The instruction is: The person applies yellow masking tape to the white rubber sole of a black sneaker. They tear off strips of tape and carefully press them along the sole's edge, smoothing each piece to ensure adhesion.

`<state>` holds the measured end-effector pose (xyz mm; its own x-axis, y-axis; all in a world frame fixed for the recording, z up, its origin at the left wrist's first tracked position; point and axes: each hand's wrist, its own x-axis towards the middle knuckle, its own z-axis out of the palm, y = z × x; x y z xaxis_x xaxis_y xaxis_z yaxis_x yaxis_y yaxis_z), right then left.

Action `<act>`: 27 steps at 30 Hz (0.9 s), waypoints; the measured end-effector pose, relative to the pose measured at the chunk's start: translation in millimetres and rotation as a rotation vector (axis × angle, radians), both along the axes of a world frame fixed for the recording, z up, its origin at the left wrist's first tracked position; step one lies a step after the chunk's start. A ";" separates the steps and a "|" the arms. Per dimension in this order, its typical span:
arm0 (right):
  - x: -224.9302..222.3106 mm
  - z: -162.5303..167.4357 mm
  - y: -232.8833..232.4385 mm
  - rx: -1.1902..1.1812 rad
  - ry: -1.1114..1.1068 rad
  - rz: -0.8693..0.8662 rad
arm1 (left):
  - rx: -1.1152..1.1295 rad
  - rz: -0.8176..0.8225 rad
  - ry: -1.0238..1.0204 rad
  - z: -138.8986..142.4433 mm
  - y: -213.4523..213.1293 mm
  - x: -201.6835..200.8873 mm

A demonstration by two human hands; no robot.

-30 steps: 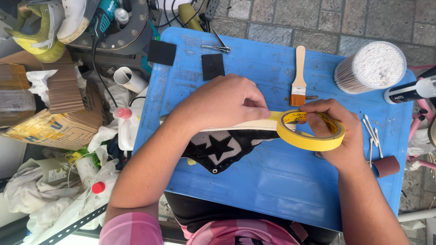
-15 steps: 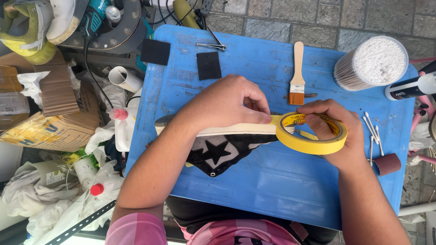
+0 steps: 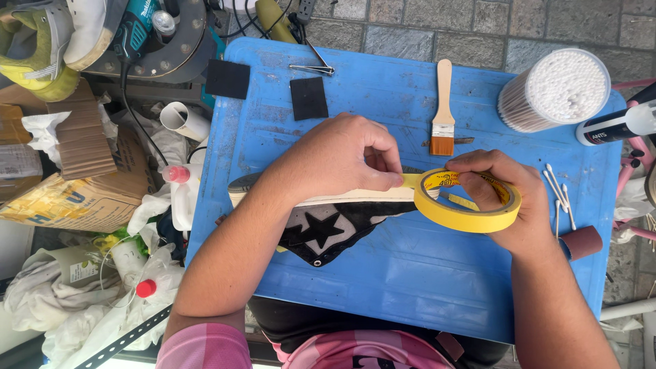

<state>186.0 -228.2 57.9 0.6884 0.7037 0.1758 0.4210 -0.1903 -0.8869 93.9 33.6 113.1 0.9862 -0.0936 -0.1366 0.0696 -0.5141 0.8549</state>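
A black canvas shoe with a white star and cream sole lies on its side on the blue table. My left hand rests over the sole and pinches the free end of yellow masking tape against the toe end. My right hand holds the yellow tape roll just right of the shoe, fingers through its centre. A short strip of tape runs from the roll to my left fingertips.
On the table lie a wooden paintbrush, two black square pads, metal tweezers, a tub of cotton swabs, loose swabs and a brown sanding drum. Bottles, cardboard, rags and a power tool crowd the left side.
My left fingers have slid right along the sole toward the toe, and the roll sits slightly lower and closer to the shoe. The view has shifted a little.
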 end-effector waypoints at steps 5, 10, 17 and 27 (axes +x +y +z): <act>-0.5 0.6 -0.4 -0.002 -0.004 0.002 | 0.028 -0.003 -0.010 1.3 -1.4 -1.5; 0.0 1.8 0.0 0.006 -0.025 0.018 | -0.014 -0.027 -0.010 -0.4 2.0 2.2; 1.9 4.2 -1.9 0.001 -0.023 0.038 | 0.008 -0.022 -0.007 -5.2 -2.0 -0.8; -0.4 3.5 0.0 0.024 -0.036 0.035 | -0.122 -0.094 -0.058 -11.4 10.7 1.6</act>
<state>185.7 -228.2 61.3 0.6560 0.7228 0.2174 0.4590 -0.1534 -0.8751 95.5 44.3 101.7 0.9783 -0.1979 -0.0617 -0.0250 -0.4085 0.9124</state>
